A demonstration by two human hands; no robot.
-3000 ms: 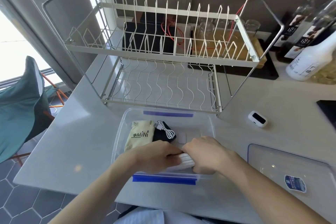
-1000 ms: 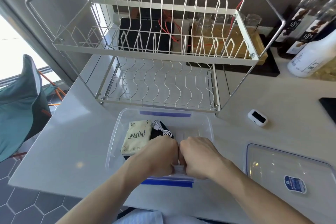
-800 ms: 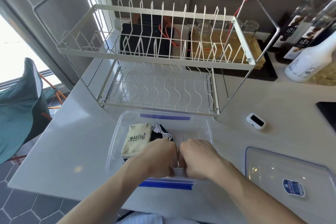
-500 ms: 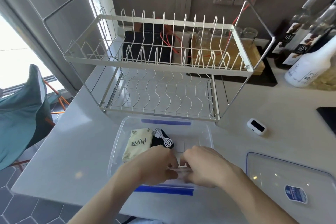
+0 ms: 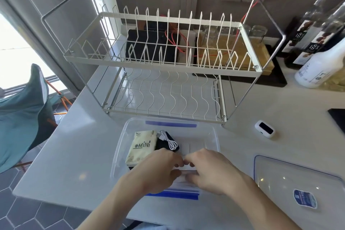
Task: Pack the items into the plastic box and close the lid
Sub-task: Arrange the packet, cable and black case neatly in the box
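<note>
L hand [image 5: 158, 170] + R hand [image 5: 211, 170] | both gripped white item [image 5: 183, 169] inside box [image 5: 119, 147] | lid [image 5: 298, 183] lay apart, R side

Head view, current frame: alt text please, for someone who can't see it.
Both hands, left hand and right hand, work on something pale inside an open clear plastic box on a white counter, beside a tissue pack and a white cable. The lid lies to the right, with a wire dish rack behind.
</note>
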